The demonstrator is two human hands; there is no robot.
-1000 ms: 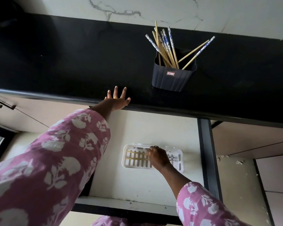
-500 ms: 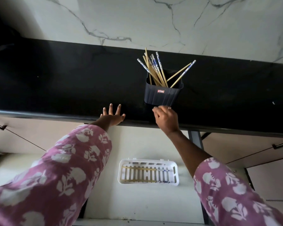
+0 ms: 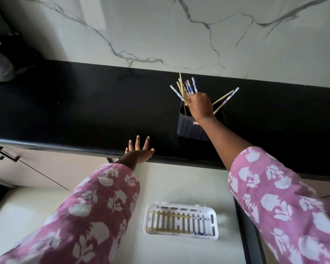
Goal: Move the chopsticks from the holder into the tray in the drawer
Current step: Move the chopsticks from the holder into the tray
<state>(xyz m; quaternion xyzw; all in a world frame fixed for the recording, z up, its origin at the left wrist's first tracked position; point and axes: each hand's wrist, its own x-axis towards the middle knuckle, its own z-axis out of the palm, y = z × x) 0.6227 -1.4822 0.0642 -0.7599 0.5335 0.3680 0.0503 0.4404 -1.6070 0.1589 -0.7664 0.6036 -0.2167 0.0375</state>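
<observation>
The right hand (image 3: 200, 105) is at the dark holder (image 3: 191, 128) on the black bench (image 3: 84, 111), its grip closing around the chopsticks (image 3: 185, 88); how many it holds cannot be told. The left hand (image 3: 139, 152) lies flat and released on the bench edge. Two chopsticks already lie in the white tray (image 3: 180, 218) in the drawer (image 3: 179, 180). Judged light, stiff and smooth, they are best pinched mid-shaft.

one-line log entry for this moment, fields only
stage: picking from holder | right hand: closed on chopsticks | left hand: flat on counter edge | tray: two chopsticks in
</observation>
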